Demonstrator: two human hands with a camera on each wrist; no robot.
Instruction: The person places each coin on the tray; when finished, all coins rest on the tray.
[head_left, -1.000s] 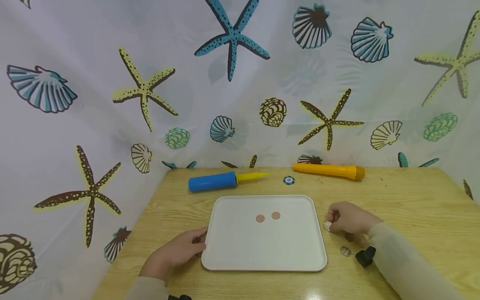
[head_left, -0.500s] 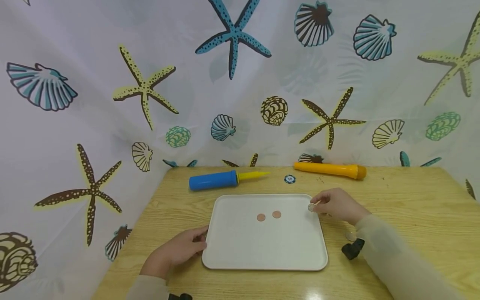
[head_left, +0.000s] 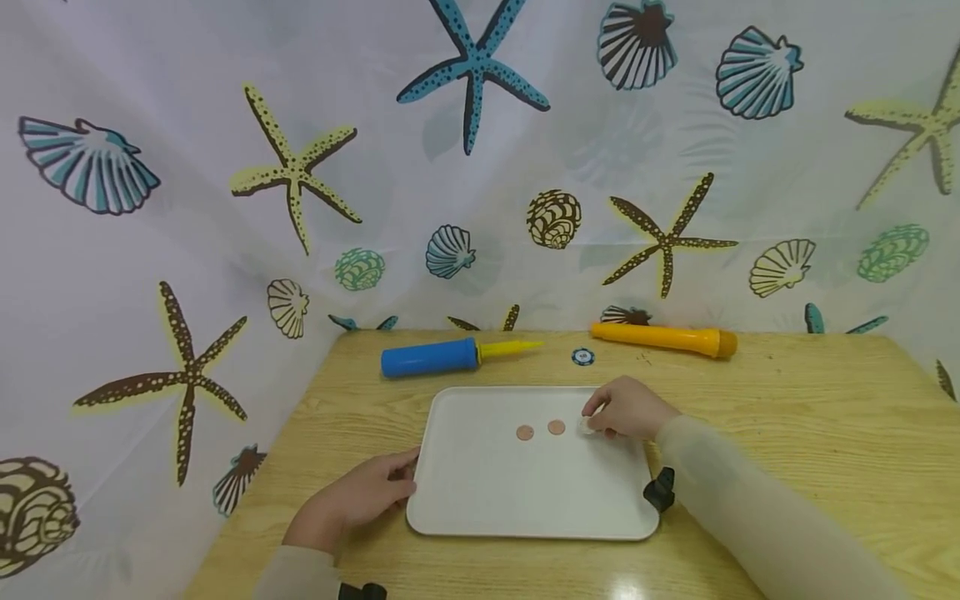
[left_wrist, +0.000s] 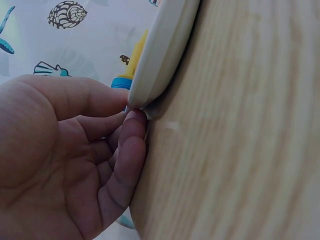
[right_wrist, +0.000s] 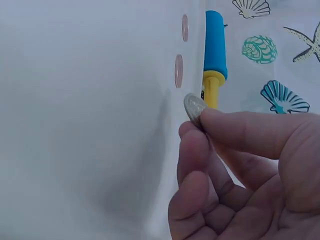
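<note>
My right hand (head_left: pixel 626 408) pinches a silver-coloured coin (right_wrist: pixel 195 107) between thumb and fingers, close over the right part of a white tray (head_left: pixel 525 492). Two copper-coloured coins lie in a row in the tray, the left one (head_left: pixel 525 432) and the right one (head_left: pixel 557 427), just left of the held coin. At the tray's left edge my left hand (head_left: pixel 363 496) grips the rim. In the left wrist view the thumb is against the rim (left_wrist: pixel 160 55) and the curled fingers (left_wrist: pixel 131 150) reach underneath it.
Behind the tray lie a blue hand pump (head_left: pixel 431 358) with a yellow nozzle, a blue-and-white poker chip (head_left: pixel 582 357) and an orange toy microphone (head_left: pixel 663 337). A shell-patterned curtain (head_left: pixel 480 208) hangs beyond the wooden table (head_left: pixel 810 433). My right sleeve (head_left: pixel 742 492) crosses the tray's right side.
My right hand has carried the silver-coloured coin from the table right of the tray, leftward over the tray. Coins on the table are now hidden by the sleeve. My left hand stays put.
</note>
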